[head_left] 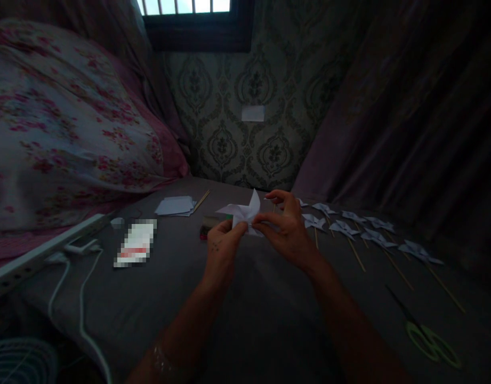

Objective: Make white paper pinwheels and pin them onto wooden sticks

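A white paper pinwheel (242, 212) with folded, pointed blades is held up in front of me at the middle of the view. My left hand (222, 242) is closed on its lower left part, thumb near the centre. With thumb and fingertips, my right hand (287, 226) pinches the pinwheel's right side near the middle. Any small part between the right fingertips is hidden. Behind the left hand sits a small dark item (207, 224) with a green patch, partly covered. Several finished-looking paper pinwheels on sticks (343, 229) lie in rows to the right.
A stack of white paper (175, 205) lies back left beside thin wooden sticks (202, 199). Green-handled scissors (425, 333) rest at the front right. At left are a blurred white-and-red packet (136, 242), a white power strip (49, 250) and its cables. Floral bedding (69, 122) rises behind.
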A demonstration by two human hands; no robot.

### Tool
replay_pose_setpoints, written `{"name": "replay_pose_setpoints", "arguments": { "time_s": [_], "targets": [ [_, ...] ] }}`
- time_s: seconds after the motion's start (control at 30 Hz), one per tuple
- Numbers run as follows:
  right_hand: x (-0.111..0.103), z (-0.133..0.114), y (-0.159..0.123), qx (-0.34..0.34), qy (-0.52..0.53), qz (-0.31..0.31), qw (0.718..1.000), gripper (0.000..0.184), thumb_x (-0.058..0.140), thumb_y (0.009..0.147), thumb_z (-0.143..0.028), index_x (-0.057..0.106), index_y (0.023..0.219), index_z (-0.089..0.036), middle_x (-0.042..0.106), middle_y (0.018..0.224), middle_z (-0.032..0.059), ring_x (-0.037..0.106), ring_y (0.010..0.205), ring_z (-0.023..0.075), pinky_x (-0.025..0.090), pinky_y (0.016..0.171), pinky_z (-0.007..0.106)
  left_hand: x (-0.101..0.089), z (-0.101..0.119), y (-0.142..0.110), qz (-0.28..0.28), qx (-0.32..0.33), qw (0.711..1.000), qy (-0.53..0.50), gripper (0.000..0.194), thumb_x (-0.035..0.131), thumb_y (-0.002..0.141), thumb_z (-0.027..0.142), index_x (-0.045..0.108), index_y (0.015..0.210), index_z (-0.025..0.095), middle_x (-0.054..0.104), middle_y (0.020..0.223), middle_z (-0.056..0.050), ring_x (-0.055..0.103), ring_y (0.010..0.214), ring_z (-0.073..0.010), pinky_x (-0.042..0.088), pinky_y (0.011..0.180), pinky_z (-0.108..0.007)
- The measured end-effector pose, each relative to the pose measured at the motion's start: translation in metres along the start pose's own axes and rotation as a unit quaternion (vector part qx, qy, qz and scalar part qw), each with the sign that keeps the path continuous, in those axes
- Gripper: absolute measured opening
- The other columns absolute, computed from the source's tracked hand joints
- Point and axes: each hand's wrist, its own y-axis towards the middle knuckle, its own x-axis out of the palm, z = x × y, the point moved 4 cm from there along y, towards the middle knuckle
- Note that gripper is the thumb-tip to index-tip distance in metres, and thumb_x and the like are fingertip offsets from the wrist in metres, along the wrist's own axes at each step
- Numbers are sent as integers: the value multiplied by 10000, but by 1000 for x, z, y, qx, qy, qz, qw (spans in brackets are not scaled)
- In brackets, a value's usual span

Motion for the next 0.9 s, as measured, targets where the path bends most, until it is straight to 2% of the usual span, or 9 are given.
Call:
{"name": "replay_pose_setpoints", "arguments": {
  "time_s": [0.23, 0.4, 0.73, 0.9],
  "targets": [
    [3, -9, -1, -37, -20, 10, 999, 100, 599, 842, -303, 696, 846, -277, 426, 1218, 51, 433, 1105, 251, 396, 940, 456, -3, 6, -3, 7, -5, 1000, 7, 85, 689, 552, 196, 701, 614, 139, 637, 584, -16, 549, 531, -131, 400, 507, -223],
    [3, -10, -1, -29, -16, -8, 999, 94, 603, 839, -301, 691, 856, -274, 429, 1217, 52, 435, 1105, 255, 402, 931, 464, -5, 7, -4, 11, -1, 1000, 13, 101, 695, 547, 192, 714, 626, 133, 653, 594, -24, 538, 529, -123, 403, 509, -217],
    [1, -9, 0, -23, -14, -22, 999, 94, 611, 831, -301, 696, 862, -276, 432, 1229, 50, 435, 1111, 261, 402, 924, 464, -5, 6, -4, -21, -1, 1000, 6, 109, 702, 565, 198, 715, 650, 129, 656, 602, -27, 558, 533, -125, 412, 524, -222],
    [-2, -9, 0, -20, 0, -29, 999, 82, 630, 821, -292, 698, 857, -264, 443, 1217, 58, 445, 1106, 260, 408, 925, 460, -4, 8, -6, -56, 4, 998, 26, 140, 700, 602, 212, 723, 715, 134, 678, 652, -17, 580, 576, -122, 432, 581, -224]
  ]
}}
